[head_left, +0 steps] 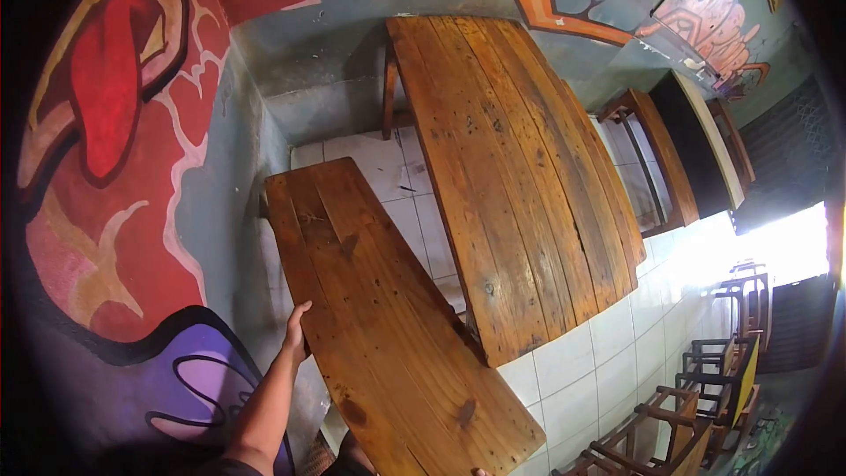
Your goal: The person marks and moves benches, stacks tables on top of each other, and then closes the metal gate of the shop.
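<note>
A long wooden bench (379, 300) lies at a slant in front of me, its near right corner close to the edge of a large plank table (520, 185). My left hand (300, 332) grips the bench's left edge, the thumb near the top and the other fingers hidden below. Of my right hand (481, 472), only fingertips show at the bench's near edge, at the bottom of the view; the rest is out of frame.
Painted walls (198, 203) stand close on the left and behind the table. Another bench (656, 159) and a black-topped table (701, 145) are at the right. Several stools (652, 432) stand at the lower right on the tiled floor (573, 370).
</note>
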Demonstrator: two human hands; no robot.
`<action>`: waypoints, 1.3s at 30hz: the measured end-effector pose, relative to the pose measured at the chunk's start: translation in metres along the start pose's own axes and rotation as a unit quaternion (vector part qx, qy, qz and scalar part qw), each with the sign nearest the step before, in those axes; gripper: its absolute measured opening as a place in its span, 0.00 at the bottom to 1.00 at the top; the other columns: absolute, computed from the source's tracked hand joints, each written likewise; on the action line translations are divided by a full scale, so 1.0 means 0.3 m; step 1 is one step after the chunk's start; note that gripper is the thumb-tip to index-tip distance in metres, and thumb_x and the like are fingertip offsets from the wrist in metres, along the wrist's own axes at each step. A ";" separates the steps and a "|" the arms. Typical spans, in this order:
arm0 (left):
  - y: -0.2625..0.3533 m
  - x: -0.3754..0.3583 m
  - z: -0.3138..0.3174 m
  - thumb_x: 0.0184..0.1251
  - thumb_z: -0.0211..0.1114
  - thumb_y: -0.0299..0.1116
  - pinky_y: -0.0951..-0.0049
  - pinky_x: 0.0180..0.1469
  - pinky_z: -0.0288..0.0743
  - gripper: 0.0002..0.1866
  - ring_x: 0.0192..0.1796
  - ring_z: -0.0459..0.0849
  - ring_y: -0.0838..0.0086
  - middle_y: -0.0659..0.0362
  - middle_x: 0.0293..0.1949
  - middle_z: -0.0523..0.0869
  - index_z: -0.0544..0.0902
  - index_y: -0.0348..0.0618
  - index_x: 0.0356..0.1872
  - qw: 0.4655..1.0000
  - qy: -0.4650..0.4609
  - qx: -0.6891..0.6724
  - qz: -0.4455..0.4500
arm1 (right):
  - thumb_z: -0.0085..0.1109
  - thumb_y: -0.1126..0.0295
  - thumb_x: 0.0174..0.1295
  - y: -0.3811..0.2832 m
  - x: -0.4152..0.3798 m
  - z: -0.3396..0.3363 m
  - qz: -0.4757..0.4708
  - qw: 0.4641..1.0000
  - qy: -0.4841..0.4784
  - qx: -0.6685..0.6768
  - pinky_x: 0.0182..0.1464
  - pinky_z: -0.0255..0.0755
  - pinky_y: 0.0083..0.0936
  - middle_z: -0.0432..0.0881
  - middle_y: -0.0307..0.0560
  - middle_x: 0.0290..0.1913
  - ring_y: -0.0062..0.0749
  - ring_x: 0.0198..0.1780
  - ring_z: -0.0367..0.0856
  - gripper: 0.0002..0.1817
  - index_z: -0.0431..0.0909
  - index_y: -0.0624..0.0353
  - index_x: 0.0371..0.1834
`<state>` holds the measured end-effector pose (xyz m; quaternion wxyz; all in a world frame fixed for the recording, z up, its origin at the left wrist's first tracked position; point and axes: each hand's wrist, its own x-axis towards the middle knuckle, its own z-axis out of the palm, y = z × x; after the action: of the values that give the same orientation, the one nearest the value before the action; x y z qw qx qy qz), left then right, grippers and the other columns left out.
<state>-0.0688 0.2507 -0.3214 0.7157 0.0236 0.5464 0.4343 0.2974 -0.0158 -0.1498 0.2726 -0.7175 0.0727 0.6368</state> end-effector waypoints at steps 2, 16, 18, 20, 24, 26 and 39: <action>0.008 -0.021 0.005 0.58 0.57 0.53 0.60 0.53 0.72 0.31 0.52 0.77 0.62 0.54 0.52 0.78 0.71 0.42 0.57 1.000 -0.009 0.006 0.012 | 0.65 0.54 0.54 0.007 -0.038 0.004 -0.069 0.996 -0.027 0.045 0.52 0.72 0.38 0.76 0.49 0.54 0.39 0.55 0.75 0.36 0.66 0.61 0.63; 0.020 -0.374 0.120 0.55 0.56 0.53 0.66 0.44 0.73 0.30 0.44 0.79 0.67 0.58 0.43 0.80 0.74 0.41 0.53 0.990 0.084 0.038 0.107 | 0.61 0.49 0.56 0.078 -0.364 -0.152 -0.014 0.998 -0.021 -0.063 0.53 0.68 0.37 0.82 0.50 0.49 0.39 0.51 0.76 0.28 0.81 0.62 0.49; 0.061 -0.468 0.156 0.56 0.56 0.53 0.68 0.45 0.73 0.29 0.45 0.79 0.67 0.58 0.44 0.79 0.75 0.42 0.53 0.988 0.082 0.047 0.120 | 0.60 0.49 0.57 0.098 -0.421 -0.170 -0.012 0.995 -0.016 -0.098 0.53 0.68 0.34 0.82 0.49 0.48 0.37 0.50 0.77 0.27 0.81 0.63 0.48; 0.082 -0.539 0.201 0.56 0.57 0.52 0.69 0.46 0.73 0.29 0.46 0.79 0.67 0.57 0.46 0.79 0.74 0.42 0.54 0.982 0.143 0.015 0.125 | 0.59 0.51 0.58 0.121 -0.441 -0.175 -0.056 0.998 -0.019 -0.034 0.53 0.68 0.32 0.83 0.47 0.47 0.34 0.49 0.77 0.25 0.81 0.63 0.47; 0.122 -0.560 0.143 0.56 0.58 0.50 0.67 0.48 0.73 0.29 0.47 0.79 0.66 0.56 0.47 0.79 0.73 0.41 0.55 0.989 0.034 -0.020 0.145 | 0.60 0.54 0.57 0.126 -0.458 -0.257 -0.106 0.992 -0.053 0.052 0.53 0.69 0.33 0.82 0.45 0.47 0.33 0.50 0.76 0.24 0.79 0.62 0.48; 0.155 -0.595 0.225 0.56 0.58 0.49 0.67 0.50 0.72 0.29 0.48 0.78 0.67 0.56 0.48 0.79 0.72 0.41 0.55 0.986 -0.029 -0.028 0.163 | 0.61 0.55 0.56 0.130 -0.422 -0.308 -0.137 0.989 -0.046 0.033 0.54 0.69 0.33 0.81 0.45 0.47 0.33 0.51 0.76 0.24 0.78 0.62 0.49; 0.290 -0.598 0.844 0.55 0.63 0.46 0.68 0.64 0.60 0.37 0.61 0.70 0.64 0.51 0.56 0.74 0.63 0.33 0.62 0.881 -0.113 0.271 0.371 | 0.55 0.47 0.59 -0.120 -0.229 -0.359 -0.173 0.960 0.000 0.218 0.65 0.62 0.40 0.68 0.48 0.64 0.41 0.66 0.64 0.38 0.61 0.58 0.68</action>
<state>0.0780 0.3001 -0.0388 0.5243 0.4668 0.5098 0.4973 0.3956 -0.0543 -0.0692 0.5288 -0.6421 0.0847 0.5486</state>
